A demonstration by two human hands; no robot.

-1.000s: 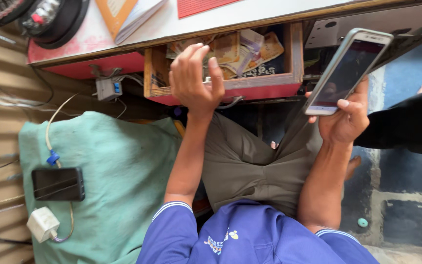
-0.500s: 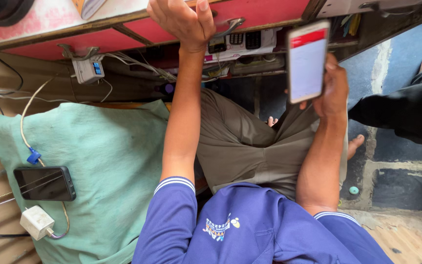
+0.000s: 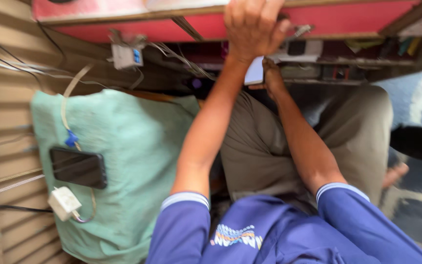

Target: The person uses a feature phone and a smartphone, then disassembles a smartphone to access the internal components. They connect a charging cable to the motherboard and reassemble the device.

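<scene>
Nearest to me, at 6 o'clock, are my blue sleeves with the white-striped cuffs and my grey-brown trousers (image 3: 269, 146) over the knees. At 8 o'clock a dark phone (image 3: 78, 167) lies flat on a pale green cloth (image 3: 137, 161), its long axis going from 9 to 3 o'clock, and a white charger block (image 3: 64, 203) sits just beside it toward 7 o'clock, with a cable and a small blue clip (image 3: 71, 139) above. Going farther, my right hand (image 3: 272, 78) is under the red table edge (image 3: 123, 19) at about 12 o'clock; it holds a white phone (image 3: 255, 72), of which only one pale corner shows, so I judge my fingers are closed around it, but the grip itself is hidden by my other arm. This phone lies toward 11 o'clock from the right wrist, and I cannot tell its long axis. My left hand (image 3: 252, 27) is farthest, at 12 o'clock, with the fingers curled together over the edge of the table front; what is under the fingertips I cannot see. The left hand is above the white phone and near to it, but the right hand is the one touching it. At 10 o'clock a small white box with a blue part (image 3: 127, 56) hangs under the table with loose wires. Behind, on a dark shelf (image 3: 367, 61) toward 1 o'clock, stand small packages, yellow and red ones, too blurred to tell more.
</scene>
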